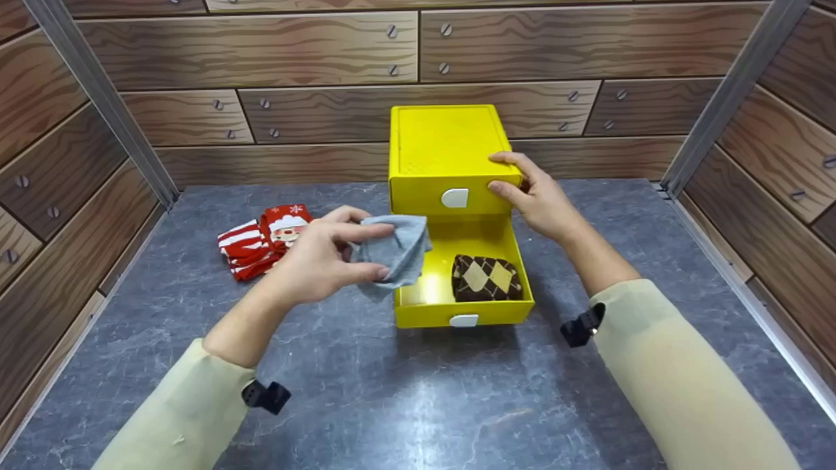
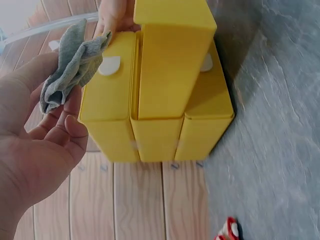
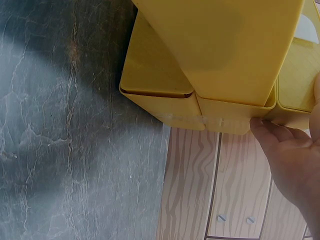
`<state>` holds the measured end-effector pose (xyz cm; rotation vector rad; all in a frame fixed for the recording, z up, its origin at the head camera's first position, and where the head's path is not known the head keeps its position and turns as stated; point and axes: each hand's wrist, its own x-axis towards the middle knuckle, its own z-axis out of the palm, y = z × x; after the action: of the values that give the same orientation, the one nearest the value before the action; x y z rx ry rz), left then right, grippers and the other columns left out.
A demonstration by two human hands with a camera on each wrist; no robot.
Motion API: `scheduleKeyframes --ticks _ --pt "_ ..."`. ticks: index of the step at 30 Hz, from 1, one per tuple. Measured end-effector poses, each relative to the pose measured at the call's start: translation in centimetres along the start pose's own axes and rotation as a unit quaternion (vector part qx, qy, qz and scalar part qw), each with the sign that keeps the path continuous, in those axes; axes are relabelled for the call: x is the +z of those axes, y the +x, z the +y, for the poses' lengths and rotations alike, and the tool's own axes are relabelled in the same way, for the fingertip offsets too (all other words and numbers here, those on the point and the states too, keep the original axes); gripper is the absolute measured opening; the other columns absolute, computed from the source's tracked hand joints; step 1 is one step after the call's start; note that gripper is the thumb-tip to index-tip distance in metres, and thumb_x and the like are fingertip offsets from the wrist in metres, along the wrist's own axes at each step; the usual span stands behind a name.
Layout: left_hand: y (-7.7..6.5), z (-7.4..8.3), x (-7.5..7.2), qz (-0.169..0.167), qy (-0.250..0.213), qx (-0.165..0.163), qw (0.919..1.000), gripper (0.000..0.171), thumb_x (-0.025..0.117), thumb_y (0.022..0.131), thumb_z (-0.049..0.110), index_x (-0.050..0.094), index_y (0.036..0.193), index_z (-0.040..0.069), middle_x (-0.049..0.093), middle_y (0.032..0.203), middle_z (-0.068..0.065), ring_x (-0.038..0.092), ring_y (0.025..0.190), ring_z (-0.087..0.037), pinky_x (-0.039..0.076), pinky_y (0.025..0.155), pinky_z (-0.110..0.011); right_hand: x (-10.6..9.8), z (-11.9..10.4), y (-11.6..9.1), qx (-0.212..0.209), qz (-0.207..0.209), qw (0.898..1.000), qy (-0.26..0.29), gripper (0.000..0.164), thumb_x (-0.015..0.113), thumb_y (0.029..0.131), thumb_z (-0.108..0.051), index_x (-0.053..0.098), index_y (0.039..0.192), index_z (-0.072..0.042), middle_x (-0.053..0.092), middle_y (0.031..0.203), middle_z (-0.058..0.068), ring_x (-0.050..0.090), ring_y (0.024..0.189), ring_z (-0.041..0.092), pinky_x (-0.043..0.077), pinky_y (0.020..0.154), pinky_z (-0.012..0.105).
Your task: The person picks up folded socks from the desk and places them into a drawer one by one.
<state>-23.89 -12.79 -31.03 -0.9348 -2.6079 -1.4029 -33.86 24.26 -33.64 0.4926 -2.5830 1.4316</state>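
Observation:
My left hand (image 1: 320, 258) pinches a soft grey sock (image 1: 395, 251) between thumb and fingers, just left of the pulled-out drawer (image 1: 464, 314). In the left wrist view the grey sock (image 2: 72, 65) hangs bunched and partly folded. The yellow drawer unit (image 1: 447, 140) stands at the back with its middle drawer out. Inside that drawer, at the right front, lies a folded brown argyle sock (image 1: 486, 279). My right hand (image 1: 539, 202) grips the unit's top right front corner, thumb on the front face. The right wrist view shows its fingertips (image 3: 260, 125) against the side.
A folded red-and-white Christmas sock bundle (image 1: 264, 241) lies on the grey marbled table (image 1: 326, 405), left of the drawer unit and behind my left forearm. Wood-patterned walls (image 1: 313, 49) with metal corner strips enclose the back and both sides.

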Motion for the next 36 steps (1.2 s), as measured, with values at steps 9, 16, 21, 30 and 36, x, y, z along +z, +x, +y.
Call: scheduleKeyframes --ticks 9,16,21,30,36 --pt "1.6 0.2 2.0 -0.023 -0.019 0.000 0.9996 0.050 0.091 0.088 0.019 0.076 0.135 0.018 0.062 0.127 -0.003 0.056 0.084 -0.032 0.047 0.069 -0.028 0.0 0.0 0.1 -0.003 0.000 1.000 -0.002 0.049 0.062 0.108 -0.039 0.051 0.155 -0.029 0.057 0.138 0.016 0.057 0.107 0.026 0.048 0.085 0.035" --pt "2.5 -0.8 3.7 -0.028 -0.021 -0.004 0.9994 0.050 0.090 0.088 0.019 0.075 0.136 0.016 0.063 0.126 -0.003 0.056 0.082 -0.024 0.049 0.070 -0.028 0.0 0.0 0.0 0.002 0.000 1.000 -0.002 0.050 0.062 0.107 -0.040 0.051 0.155 -0.030 0.058 0.137 0.017 0.058 0.109 0.027 0.049 0.086 0.035" --pt "2.7 -1.7 4.6 -0.034 -0.028 -0.007 0.9990 0.050 0.089 0.089 0.019 0.074 0.137 0.014 0.063 0.125 -0.004 0.057 0.086 -0.023 0.049 0.073 -0.028 0.0 0.0 0.0 -0.003 -0.003 1.000 -0.002 0.050 0.062 0.108 -0.039 0.050 0.156 -0.029 0.058 0.136 0.017 0.058 0.107 0.027 0.049 0.086 0.035" --pt "3.4 -2.1 5.2 -0.032 -0.036 -0.018 0.9987 0.051 0.090 0.089 0.018 0.074 0.137 0.015 0.062 0.125 -0.004 0.058 0.089 -0.029 0.048 0.074 -0.029 -0.1 0.0 0.0 0.009 -0.002 1.000 0.001 0.050 0.062 0.107 -0.040 0.051 0.155 -0.032 0.057 0.139 0.015 0.059 0.111 0.027 0.049 0.088 0.036" --pt "3.2 -2.8 5.8 -0.058 -0.020 -0.034 0.9975 0.051 0.089 0.090 0.019 0.073 0.138 0.016 0.063 0.128 -0.005 0.060 0.101 -0.036 0.052 0.080 -0.035 0.0 0.0 0.0 0.010 -0.001 1.000 -0.006 0.050 0.062 0.107 -0.041 0.051 0.155 -0.032 0.057 0.140 0.016 0.059 0.113 0.028 0.049 0.092 0.040"
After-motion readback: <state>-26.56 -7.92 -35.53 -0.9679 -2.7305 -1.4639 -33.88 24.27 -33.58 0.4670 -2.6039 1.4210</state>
